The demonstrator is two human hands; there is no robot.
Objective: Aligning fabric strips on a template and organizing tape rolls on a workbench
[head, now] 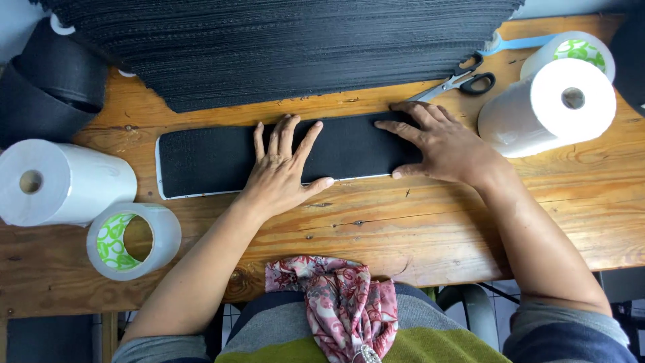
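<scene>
A long black textured strip [201,161] with a thin white edge lies flat on the wooden table [416,228]. My left hand [282,171] lies flat on its middle, fingers spread and pointing away from me. My right hand [433,144] presses palm down on the strip's right end, fingers pointing left. Neither hand grips anything. Behind the strip rises a big stack of black strips [282,47].
Scissors with black handles [460,82] lie just beyond my right hand. White rolls lie at the right [547,107] and left [64,183]. Clear tape rolls sit at front left [131,240] and back right [571,47]. A black band roll [47,87] is at far left.
</scene>
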